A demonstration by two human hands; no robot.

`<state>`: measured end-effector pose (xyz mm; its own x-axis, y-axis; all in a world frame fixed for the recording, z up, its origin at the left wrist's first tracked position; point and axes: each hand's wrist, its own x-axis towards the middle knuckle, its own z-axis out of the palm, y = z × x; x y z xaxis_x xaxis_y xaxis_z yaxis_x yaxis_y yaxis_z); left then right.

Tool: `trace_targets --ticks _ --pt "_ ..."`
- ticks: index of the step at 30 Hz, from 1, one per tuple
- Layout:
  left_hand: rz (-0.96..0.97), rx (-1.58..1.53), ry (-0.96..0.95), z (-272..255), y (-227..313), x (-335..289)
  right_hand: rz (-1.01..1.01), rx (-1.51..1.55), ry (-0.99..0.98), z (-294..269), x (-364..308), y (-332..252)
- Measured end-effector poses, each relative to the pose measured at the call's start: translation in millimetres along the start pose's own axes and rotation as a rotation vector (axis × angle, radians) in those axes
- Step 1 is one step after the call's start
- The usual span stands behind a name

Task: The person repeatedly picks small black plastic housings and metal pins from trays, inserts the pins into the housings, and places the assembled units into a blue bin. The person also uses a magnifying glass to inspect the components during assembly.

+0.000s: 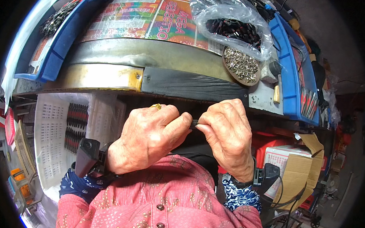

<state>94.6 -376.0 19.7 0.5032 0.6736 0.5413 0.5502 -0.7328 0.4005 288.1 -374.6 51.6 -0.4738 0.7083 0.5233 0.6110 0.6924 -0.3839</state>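
Just in front of the bench edge, my left hand and my right hand meet with fingertips nearly touching. A small dark piece shows between them, pinched from both sides. Most of it is hidden by the fingers, so its kind cannot be made out. Both hands are closed, thumbs pressed against the curled fingers. Beyond the right hand, a round dish full of small shiny metal pieces sits on the bench. Behind it lies a see-through plastic bag holding many black and red parts.
Blue bins stand on the bench at left and right. A black strip covers the front edge. Below left, a white basket holds rows of black and red pieces. Lower right is an opened cardboard box with cables beside it.
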Motion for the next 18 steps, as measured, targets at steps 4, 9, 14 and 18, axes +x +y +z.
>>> trace_targets --ticks 4,9,14,18 --pt "0.033 0.023 0.019 0 -2 2 -0.008 -0.041 0.004 -1 3 -1" --pt "0.068 0.010 0.063 0 -6 7 0.016 -0.002 -0.007 -3 8 1" --pt "0.086 0.044 0.072 -4 -6 9 0.169 0.211 0.036 0 9 3" --pt "0.117 0.054 0.139 -4 -6 15 0.712 0.689 -0.017 -4 9 -1"
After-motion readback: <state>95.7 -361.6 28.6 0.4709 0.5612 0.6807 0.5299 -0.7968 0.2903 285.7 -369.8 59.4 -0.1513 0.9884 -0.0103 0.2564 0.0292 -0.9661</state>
